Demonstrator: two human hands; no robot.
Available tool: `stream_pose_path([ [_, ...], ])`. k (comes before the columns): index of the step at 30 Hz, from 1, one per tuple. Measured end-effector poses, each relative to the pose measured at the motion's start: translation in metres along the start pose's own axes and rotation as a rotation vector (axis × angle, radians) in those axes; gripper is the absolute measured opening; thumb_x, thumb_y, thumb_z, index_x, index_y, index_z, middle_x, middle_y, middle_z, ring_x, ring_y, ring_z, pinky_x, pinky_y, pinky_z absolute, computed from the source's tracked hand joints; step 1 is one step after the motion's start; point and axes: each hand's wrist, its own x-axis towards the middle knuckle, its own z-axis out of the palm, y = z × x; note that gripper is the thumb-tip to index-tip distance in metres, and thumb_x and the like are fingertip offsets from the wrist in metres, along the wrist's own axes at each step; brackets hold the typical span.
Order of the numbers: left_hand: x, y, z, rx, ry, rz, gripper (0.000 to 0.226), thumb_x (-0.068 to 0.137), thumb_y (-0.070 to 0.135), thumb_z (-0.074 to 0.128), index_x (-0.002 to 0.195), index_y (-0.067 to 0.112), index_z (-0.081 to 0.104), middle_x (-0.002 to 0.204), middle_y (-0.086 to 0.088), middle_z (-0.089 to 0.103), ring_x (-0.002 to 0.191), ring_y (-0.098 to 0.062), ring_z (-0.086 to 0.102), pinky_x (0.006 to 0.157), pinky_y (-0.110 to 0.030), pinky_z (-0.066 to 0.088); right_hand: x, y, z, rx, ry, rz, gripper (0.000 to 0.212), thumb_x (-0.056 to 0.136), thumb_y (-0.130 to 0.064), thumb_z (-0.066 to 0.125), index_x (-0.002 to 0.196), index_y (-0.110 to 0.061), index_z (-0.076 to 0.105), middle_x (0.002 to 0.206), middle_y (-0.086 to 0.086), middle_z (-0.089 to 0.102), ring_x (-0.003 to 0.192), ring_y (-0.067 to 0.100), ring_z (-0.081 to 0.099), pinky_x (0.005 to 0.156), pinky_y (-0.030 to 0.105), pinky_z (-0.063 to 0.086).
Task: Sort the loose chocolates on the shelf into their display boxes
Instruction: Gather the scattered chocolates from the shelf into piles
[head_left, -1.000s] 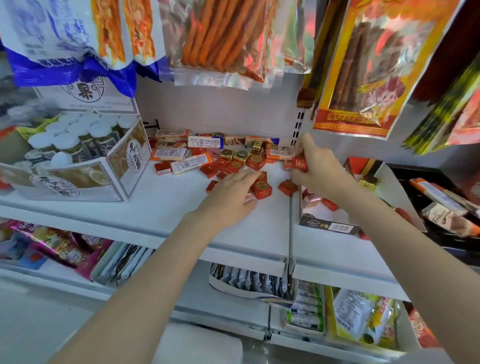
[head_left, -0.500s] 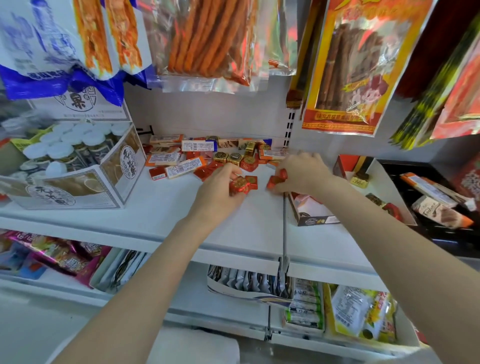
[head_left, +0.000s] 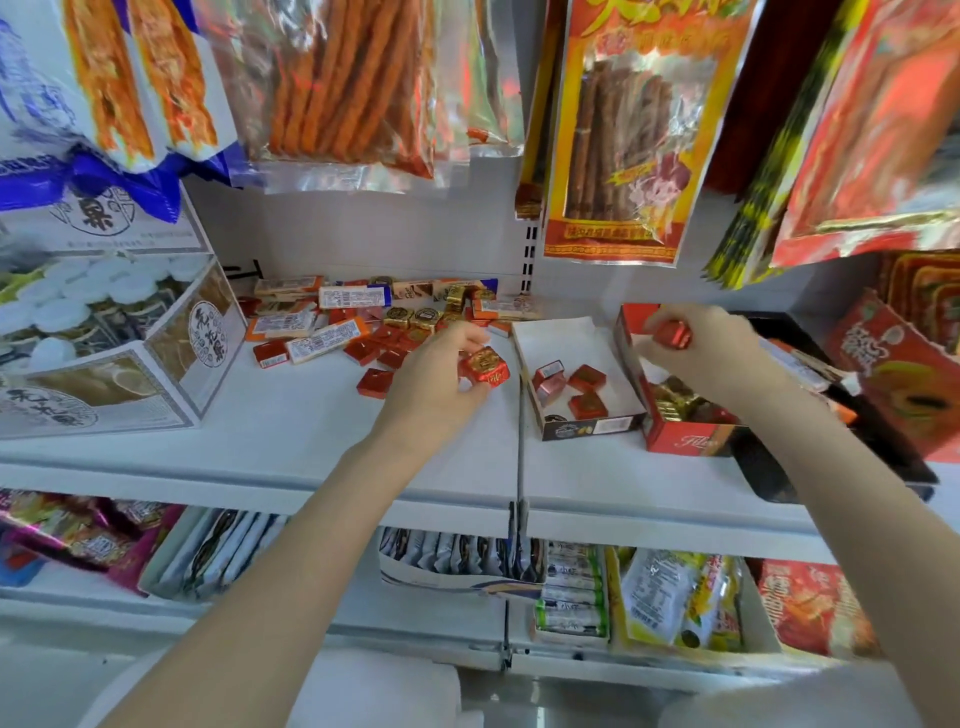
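**Both hands loaded with chocolate at the shelf**

The left hand (head_left: 436, 379) pinches a red-and-gold foil cube (head_left: 484, 368) just above the white shelf (head_left: 291, 415), beside the loose pile of chocolates (head_left: 384, 332) at the back. The right hand (head_left: 711, 353) has its fingers curled round a red foil piece (head_left: 672, 333) over the red display box (head_left: 680, 431). Between the hands, the white-lined box (head_left: 571, 343) holds 4 red chocolates.

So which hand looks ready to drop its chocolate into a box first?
The right hand, probably. It holds a red chocolate directly above the red box. The left hand grips its red chocolate cube over the bare shelf, outside the white box.
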Motion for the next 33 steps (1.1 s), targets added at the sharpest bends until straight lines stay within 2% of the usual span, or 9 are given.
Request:
stream_pose_path([
  [3, 0.002, 0.019, 0.011, -0.003, -0.046, 0.048, 0.042, 0.080, 0.013, 0.066, 0.119, 0.017, 0.050, 0.121, 0.002, 0.057, 0.110, -0.014, 0.053, 0.094, -0.029, 0.045, -0.001, 0.022, -0.010, -0.031, -0.058, 0.101, 0.033, 0.085, -0.028, 0.061, 0.111, -0.007, 0.058, 0.113, 0.017, 0.061, 0.105, 0.035, 0.055, 0.079, 0.034, 0.040],
  [8, 0.009, 0.046, 0.038, 0.045, -0.096, 0.107, 0.040, 0.083, 0.010, 0.061, 0.121, 0.017, 0.051, 0.122, 0.000, 0.057, 0.116, -0.015, 0.050, 0.093, -0.020, 0.036, 0.000, 0.040, -0.017, 0.011, -0.133, 0.070, 0.051, 0.083, -0.021, 0.064, 0.129, -0.012, 0.046, 0.123, 0.015, 0.056, 0.109, 0.031, 0.053, 0.085, 0.034, 0.041],
  [11, 0.012, 0.063, 0.052, -0.018, -0.106, 0.128, 0.037, 0.083, 0.007, 0.060, 0.119, 0.016, 0.053, 0.121, -0.001, 0.058, 0.112, -0.017, 0.054, 0.096, -0.028, 0.045, -0.002, 0.049, -0.025, 0.034, -0.092, 0.027, 0.035, 0.088, -0.016, 0.054, 0.123, -0.012, 0.053, 0.120, 0.012, 0.060, 0.099, 0.027, 0.058, 0.081, 0.028, 0.039],
  [16, 0.014, 0.090, 0.082, -0.128, -0.139, 0.180, 0.035, 0.083, 0.009, 0.061, 0.116, 0.016, 0.054, 0.120, -0.001, 0.060, 0.111, -0.015, 0.056, 0.095, -0.027, 0.047, -0.019, 0.061, -0.028, 0.010, -0.109, -0.047, 0.025, 0.091, -0.010, 0.047, 0.112, -0.013, 0.061, 0.110, 0.005, 0.064, 0.089, 0.016, 0.055, 0.067, 0.012, 0.038],
  [21, 0.014, 0.103, 0.111, -0.037, -0.194, 0.199, 0.043, 0.087, 0.012, 0.056, 0.127, 0.019, 0.047, 0.129, -0.002, 0.056, 0.119, -0.017, 0.053, 0.095, -0.027, 0.044, -0.028, 0.067, -0.023, 0.007, -0.129, -0.080, 0.028, 0.092, -0.008, 0.042, 0.112, -0.015, 0.061, 0.114, 0.007, 0.064, 0.102, 0.022, 0.058, 0.080, 0.026, 0.046],
  [25, 0.019, 0.104, 0.107, -0.133, -0.134, 0.147, 0.051, 0.088, 0.002, 0.049, 0.134, 0.020, 0.040, 0.136, -0.002, 0.050, 0.123, -0.019, 0.049, 0.096, -0.022, 0.038, -0.028, 0.068, -0.027, 0.027, -0.089, -0.081, 0.035, 0.090, 0.001, 0.038, 0.117, -0.011, 0.056, 0.118, 0.009, 0.059, 0.108, 0.021, 0.054, 0.082, 0.022, 0.040],
  [27, 0.022, 0.097, 0.097, -0.069, -0.089, 0.103, 0.048, 0.088, 0.001, 0.047, 0.133, 0.019, 0.042, 0.135, -0.004, 0.050, 0.118, -0.026, 0.052, 0.096, -0.027, 0.042, -0.027, 0.063, -0.028, 0.025, -0.056, -0.118, 0.037, 0.089, 0.003, 0.038, 0.118, -0.012, 0.057, 0.119, 0.008, 0.056, 0.108, 0.022, 0.052, 0.083, 0.025, 0.041],
  [30, 0.026, 0.073, 0.086, 0.079, -0.084, 0.072, 0.041, 0.088, 0.001, 0.047, 0.126, 0.015, 0.049, 0.141, -0.006, 0.043, 0.127, -0.024, 0.042, 0.106, -0.033, 0.034, -0.025, 0.056, -0.020, -0.017, -0.090, -0.264, 0.038, 0.087, 0.004, 0.041, 0.108, -0.017, 0.065, 0.122, 0.007, 0.052, 0.111, 0.026, 0.047, 0.087, 0.031, 0.039],
  [33, 0.023, 0.050, 0.074, 0.163, -0.050, 0.025, 0.038, 0.088, 0.005, 0.051, 0.124, 0.015, 0.050, 0.142, -0.006, 0.041, 0.132, -0.023, 0.036, 0.111, -0.041, 0.030, -0.018, 0.052, -0.010, -0.141, -0.124, -0.253, 0.037, 0.089, 0.002, 0.039, 0.113, -0.014, 0.063, 0.130, 0.010, 0.048, 0.116, 0.032, 0.044, 0.098, 0.037, 0.037],
])
